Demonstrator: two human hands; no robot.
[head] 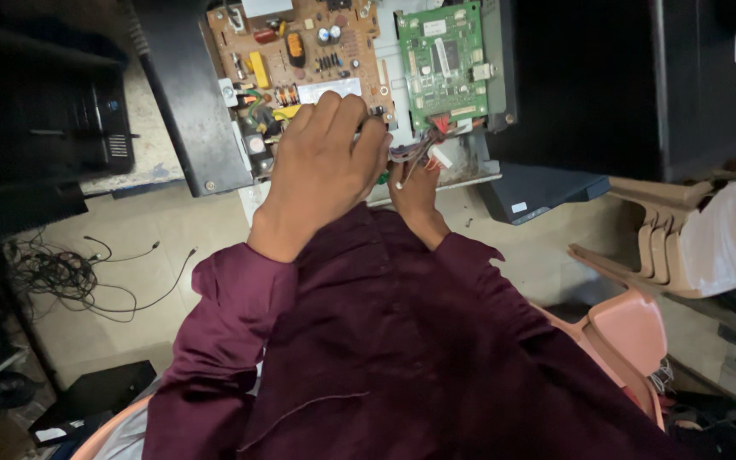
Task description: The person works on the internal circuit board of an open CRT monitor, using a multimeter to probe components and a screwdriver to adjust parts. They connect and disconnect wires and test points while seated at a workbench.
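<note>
An opened machine lies ahead with a brown circuit board point(296, 51) and a green circuit board point(443, 64) exposed. My left hand point(325, 162) is curled into a fist over the lower edge of the brown board. It is closed around a small tool, and only a green bit point(382, 177) shows below the fingers. My right hand point(417, 194) sits just below the green board. It pinches a bundle of thin coloured wires point(415, 152) that ends in a white connector point(441, 158). Maroon sleeves cover both my arms.
A black cover panel point(185, 94) leans left of the boards, and a black machine point(44, 111) stands further left. Loose cables point(70, 273) lie on the floor at left. Stacked beige plastic chairs point(666, 247) and a large black housing point(623, 77) stand at right.
</note>
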